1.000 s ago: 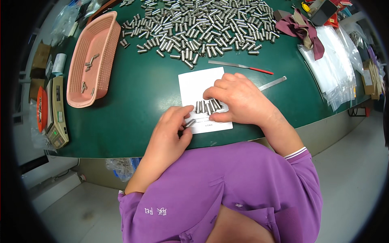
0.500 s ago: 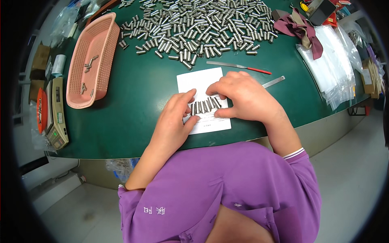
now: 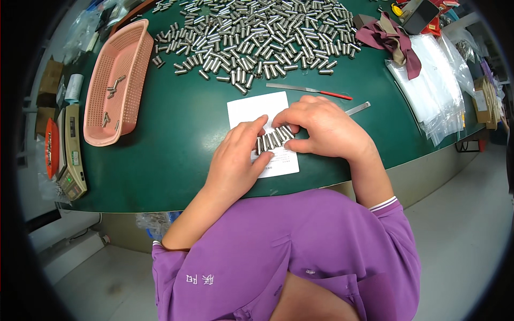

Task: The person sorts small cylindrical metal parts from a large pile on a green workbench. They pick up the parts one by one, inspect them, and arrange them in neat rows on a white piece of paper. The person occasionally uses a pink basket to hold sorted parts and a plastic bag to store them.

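A short row of shiny metal pins (image 3: 272,139) lies side by side on a white printed sheet (image 3: 254,107). My left hand (image 3: 235,152) is curved around the row's left end, its thumb at the near side and its fingers at the far side. Around the right end, my right hand (image 3: 324,128) has its thumb near and its fingers far, touching the pins. Between them the two hands hold the row together. Some fingertips are hidden behind the pins and knuckles.
A big heap of similar pins (image 3: 257,37) covers the table's far side. A red-handled file (image 3: 308,90) and a metal strip (image 3: 358,107) lie beyond my right hand. At left are a pink basket (image 3: 99,128) and a scale (image 3: 73,160); at right, plastic bags (image 3: 428,85) and a cloth (image 3: 388,37).
My left hand has moved right against the row, and the pins stand closer together. My right hand has hardly moved. The whole view has shifted slightly.
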{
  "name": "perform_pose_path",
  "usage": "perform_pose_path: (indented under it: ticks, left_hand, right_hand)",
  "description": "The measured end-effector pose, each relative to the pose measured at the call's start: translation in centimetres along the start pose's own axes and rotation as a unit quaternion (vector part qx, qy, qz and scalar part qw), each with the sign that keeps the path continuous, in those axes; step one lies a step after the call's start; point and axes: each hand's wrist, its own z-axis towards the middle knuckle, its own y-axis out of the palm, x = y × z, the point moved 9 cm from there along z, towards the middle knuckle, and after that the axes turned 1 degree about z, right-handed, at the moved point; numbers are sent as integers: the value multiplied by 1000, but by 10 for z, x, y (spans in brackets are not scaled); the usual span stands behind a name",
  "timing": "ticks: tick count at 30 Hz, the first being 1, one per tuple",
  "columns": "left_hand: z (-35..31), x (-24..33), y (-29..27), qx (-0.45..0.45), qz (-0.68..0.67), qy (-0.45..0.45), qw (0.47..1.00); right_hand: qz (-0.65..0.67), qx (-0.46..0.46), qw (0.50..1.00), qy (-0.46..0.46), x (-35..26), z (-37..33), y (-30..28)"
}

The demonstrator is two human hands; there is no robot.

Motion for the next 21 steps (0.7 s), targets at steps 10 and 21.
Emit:
perform_pose_path:
  ticks: [10,21]
  left_hand:
    - [-2,1,-6,10,18,25,999]
    - [-9,-12,-19,11,-39,-21,999]
  right_hand:
    - [11,-11,1000,19,4,0,3]
    - [33,8,999,-14,-7,3,5]
